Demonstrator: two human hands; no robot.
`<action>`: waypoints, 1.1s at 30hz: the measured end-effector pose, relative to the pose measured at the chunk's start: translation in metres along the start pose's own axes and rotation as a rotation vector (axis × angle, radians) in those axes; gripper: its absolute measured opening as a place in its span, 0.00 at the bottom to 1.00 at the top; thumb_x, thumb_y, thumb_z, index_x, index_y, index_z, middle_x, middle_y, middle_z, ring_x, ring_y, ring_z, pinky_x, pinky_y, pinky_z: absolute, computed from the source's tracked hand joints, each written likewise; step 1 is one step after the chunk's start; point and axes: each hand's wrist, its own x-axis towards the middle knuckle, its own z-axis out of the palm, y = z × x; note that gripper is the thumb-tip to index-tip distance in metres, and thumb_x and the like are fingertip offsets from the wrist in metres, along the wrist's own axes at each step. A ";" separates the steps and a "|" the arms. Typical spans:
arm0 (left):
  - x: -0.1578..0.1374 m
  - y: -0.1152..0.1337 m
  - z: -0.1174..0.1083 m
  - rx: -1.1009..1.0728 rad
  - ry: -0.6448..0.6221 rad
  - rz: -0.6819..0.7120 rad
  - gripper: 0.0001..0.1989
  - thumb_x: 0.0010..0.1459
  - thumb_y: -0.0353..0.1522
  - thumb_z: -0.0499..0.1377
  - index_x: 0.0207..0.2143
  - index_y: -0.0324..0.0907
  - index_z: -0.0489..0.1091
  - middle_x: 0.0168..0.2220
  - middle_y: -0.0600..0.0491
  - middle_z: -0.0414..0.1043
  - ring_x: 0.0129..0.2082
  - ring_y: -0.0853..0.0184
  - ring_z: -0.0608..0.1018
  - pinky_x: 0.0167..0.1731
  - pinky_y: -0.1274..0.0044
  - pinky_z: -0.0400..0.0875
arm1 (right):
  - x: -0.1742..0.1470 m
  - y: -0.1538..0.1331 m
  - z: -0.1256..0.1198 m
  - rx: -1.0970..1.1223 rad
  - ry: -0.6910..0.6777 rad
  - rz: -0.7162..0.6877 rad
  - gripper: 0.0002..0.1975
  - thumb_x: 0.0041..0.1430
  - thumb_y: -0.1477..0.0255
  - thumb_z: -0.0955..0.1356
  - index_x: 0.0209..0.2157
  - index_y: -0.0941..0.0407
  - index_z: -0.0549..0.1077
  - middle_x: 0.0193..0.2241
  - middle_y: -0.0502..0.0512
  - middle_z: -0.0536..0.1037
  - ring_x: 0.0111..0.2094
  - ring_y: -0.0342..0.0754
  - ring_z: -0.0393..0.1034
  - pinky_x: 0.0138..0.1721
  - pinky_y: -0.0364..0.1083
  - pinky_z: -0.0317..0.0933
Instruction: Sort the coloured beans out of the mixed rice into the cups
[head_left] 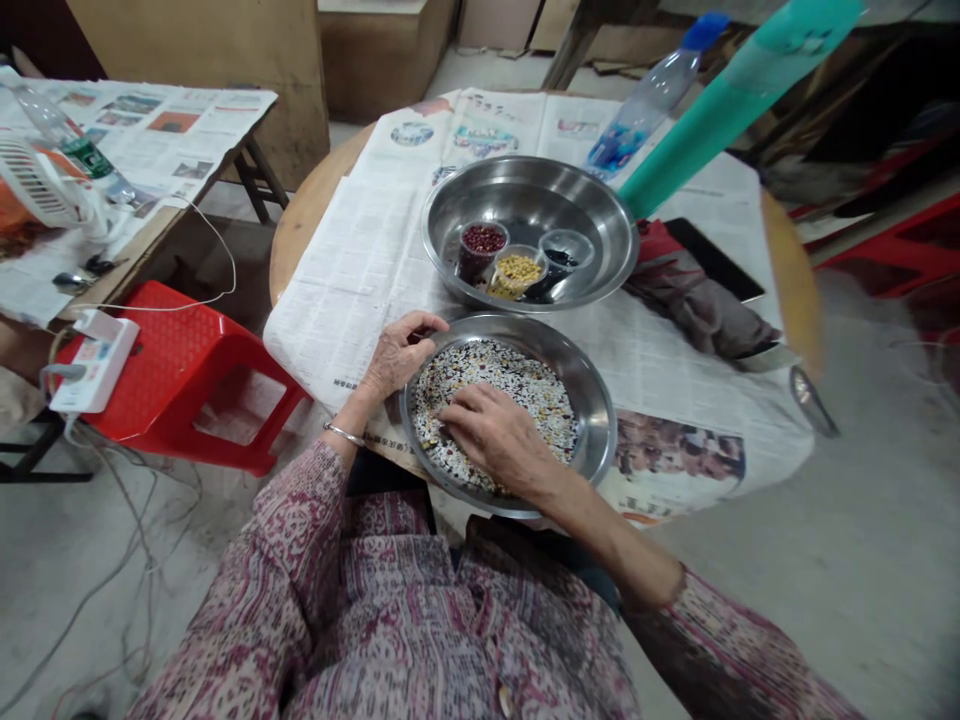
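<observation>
A steel basin [604, 430] near me holds white grains [517, 370] mixed with yellow, dark and red beans. At its upper left rim, my left hand [403, 357] grips the edge, thumb and fingers on either side. My right hand [495, 435] is inside the basin, its fingers bent together down at the grains; anything between the fingertips is hidden. Just behind stands a larger steel basin [517, 180] with three clear cups in it: a cup of red beans [483, 240], a cup of yellow beans [517, 272] and a cup with dark contents [566, 252].
Newspaper [352, 260] covers the round table. A plastic bottle [637, 105], a green tube [742, 100], a grey cloth bundle [690, 300] and a dark flat object [716, 260] lie beyond. A red stool [180, 380] carries a power strip [94, 360]; cords trail on the floor.
</observation>
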 end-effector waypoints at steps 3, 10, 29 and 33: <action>0.000 0.000 0.000 -0.004 0.002 -0.003 0.15 0.49 0.21 0.55 0.36 0.43 0.75 0.32 0.57 0.76 0.32 0.69 0.74 0.36 0.76 0.70 | 0.002 0.013 0.002 -0.038 0.073 0.100 0.11 0.67 0.76 0.63 0.35 0.55 0.76 0.33 0.58 0.76 0.39 0.53 0.67 0.42 0.50 0.63; 0.000 -0.003 0.000 -0.023 -0.013 -0.005 0.15 0.49 0.21 0.55 0.36 0.43 0.75 0.31 0.57 0.74 0.30 0.70 0.72 0.34 0.77 0.68 | 0.010 0.015 0.002 0.026 0.147 0.152 0.11 0.68 0.75 0.62 0.40 0.55 0.76 0.34 0.58 0.78 0.40 0.54 0.69 0.46 0.53 0.64; 0.001 -0.007 0.001 -0.025 -0.003 0.034 0.16 0.49 0.20 0.55 0.36 0.43 0.75 0.31 0.57 0.75 0.31 0.70 0.73 0.34 0.77 0.69 | -0.008 0.014 -0.007 -0.033 0.159 0.125 0.08 0.66 0.75 0.65 0.42 0.56 0.76 0.40 0.58 0.80 0.43 0.54 0.68 0.46 0.52 0.65; 0.001 -0.006 0.001 -0.036 -0.004 0.040 0.15 0.49 0.20 0.55 0.36 0.43 0.74 0.31 0.57 0.74 0.31 0.70 0.73 0.35 0.77 0.69 | -0.005 -0.003 -0.005 0.041 0.064 -0.030 0.09 0.65 0.72 0.67 0.45 0.57 0.76 0.43 0.61 0.78 0.46 0.54 0.67 0.49 0.53 0.66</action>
